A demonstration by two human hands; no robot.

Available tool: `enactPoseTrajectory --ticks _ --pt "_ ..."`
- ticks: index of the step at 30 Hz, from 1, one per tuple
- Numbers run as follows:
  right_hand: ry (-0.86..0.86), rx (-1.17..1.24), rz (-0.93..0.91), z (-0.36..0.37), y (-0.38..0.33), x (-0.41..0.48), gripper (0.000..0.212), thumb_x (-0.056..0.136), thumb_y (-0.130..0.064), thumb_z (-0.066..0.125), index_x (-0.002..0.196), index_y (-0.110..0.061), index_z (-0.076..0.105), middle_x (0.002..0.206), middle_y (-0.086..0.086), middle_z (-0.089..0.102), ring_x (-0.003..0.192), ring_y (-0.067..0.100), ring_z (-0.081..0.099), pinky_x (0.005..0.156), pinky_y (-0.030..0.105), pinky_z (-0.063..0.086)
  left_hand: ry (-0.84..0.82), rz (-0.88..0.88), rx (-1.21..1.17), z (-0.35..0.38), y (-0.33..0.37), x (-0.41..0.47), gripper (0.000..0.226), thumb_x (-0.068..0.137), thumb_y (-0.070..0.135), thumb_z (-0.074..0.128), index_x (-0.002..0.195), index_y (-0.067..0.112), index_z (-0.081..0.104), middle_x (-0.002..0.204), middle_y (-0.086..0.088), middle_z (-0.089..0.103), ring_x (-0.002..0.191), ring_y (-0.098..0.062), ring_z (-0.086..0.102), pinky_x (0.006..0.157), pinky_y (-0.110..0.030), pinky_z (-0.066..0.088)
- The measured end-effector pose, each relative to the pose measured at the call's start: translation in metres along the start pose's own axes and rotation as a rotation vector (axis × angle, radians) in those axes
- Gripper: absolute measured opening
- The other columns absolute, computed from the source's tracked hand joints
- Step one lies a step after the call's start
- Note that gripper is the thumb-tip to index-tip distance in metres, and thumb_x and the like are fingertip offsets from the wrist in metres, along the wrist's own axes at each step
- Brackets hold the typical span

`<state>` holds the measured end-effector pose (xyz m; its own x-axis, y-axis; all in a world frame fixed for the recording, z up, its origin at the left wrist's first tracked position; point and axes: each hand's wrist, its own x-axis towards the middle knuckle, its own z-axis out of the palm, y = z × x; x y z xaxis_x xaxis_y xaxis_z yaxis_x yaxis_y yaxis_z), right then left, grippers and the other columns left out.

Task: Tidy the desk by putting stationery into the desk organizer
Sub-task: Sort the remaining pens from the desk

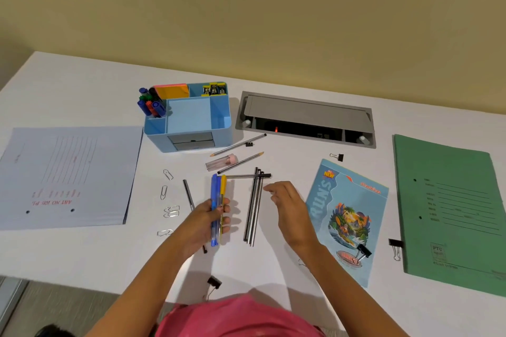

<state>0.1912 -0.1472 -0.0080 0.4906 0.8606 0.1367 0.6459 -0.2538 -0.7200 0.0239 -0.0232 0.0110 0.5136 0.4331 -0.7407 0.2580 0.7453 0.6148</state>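
My left hand [204, 223] grips a bunch of blue and yellow pens [218, 194], tips pointing away from me. My right hand [287, 204] hovers with relaxed fingers and holds nothing, just right of a row of black pencils [254, 209] lying on the desk. The light blue desk organizer [219, 115] stands at the back, with markers [150, 105] in its left slot, sticky notes [172, 91] behind, and binder clips [214, 89] in the back right slot. Two more pencils [238, 145] and a clear tube [220, 163] lie in front of it.
Several paper clips [167, 194] lie left of my left hand. A lined paper pad [68, 172] is at the left, a blue booklet [347, 216] and green folder [449, 213] at the right. Black binder clips [338, 156] are scattered. A grey cable hatch [306, 117] sits behind.
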Motion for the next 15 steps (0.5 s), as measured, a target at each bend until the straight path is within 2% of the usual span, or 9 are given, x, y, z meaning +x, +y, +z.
enactPoseTrajectory --ticks 3,6,10,15 --pt "-0.005 -0.007 0.02 0.004 0.001 -0.018 0.04 0.085 0.019 0.048 0.111 -0.007 0.061 0.107 -0.003 0.053 0.101 -0.007 0.045 0.093 -0.002 0.032 0.031 0.032 -0.043 -0.019 0.001 -0.009 0.024 0.099 -0.001 0.036 0.1 0.009 0.057 0.083 -0.003 0.058 0.06 -0.014 0.061 0.06 -0.027 0.054" --pt "0.026 0.025 0.082 0.008 -0.002 -0.034 0.024 0.094 0.004 0.046 0.107 -0.008 0.063 0.103 -0.005 0.056 0.097 0.006 0.055 0.09 0.005 0.039 0.081 0.057 -0.155 -0.037 -0.002 -0.018 0.023 0.098 -0.002 0.037 0.1 0.009 0.057 0.081 -0.003 0.056 0.061 -0.017 0.059 0.061 -0.03 0.054" --pt "0.046 0.031 0.117 0.013 -0.005 -0.055 0.021 0.096 -0.001 0.045 0.104 -0.009 0.063 0.099 -0.007 0.055 0.094 0.008 0.055 0.086 0.013 0.042 0.048 0.04 -0.348 -0.051 -0.01 -0.031 0.022 0.097 -0.001 0.038 0.097 0.007 0.058 0.068 -0.004 0.058 0.053 -0.016 0.059 0.052 -0.027 0.055" --pt "0.003 0.014 0.174 0.018 -0.009 -0.077 0.02 0.096 -0.005 0.044 0.104 -0.015 0.061 0.099 -0.01 0.053 0.094 0.007 0.053 0.084 0.019 0.043 0.022 -0.026 -0.379 -0.05 -0.025 -0.042 0.019 0.097 0.006 0.041 0.094 0.007 0.06 0.067 -0.003 0.058 0.05 -0.015 0.058 0.052 -0.026 0.056"
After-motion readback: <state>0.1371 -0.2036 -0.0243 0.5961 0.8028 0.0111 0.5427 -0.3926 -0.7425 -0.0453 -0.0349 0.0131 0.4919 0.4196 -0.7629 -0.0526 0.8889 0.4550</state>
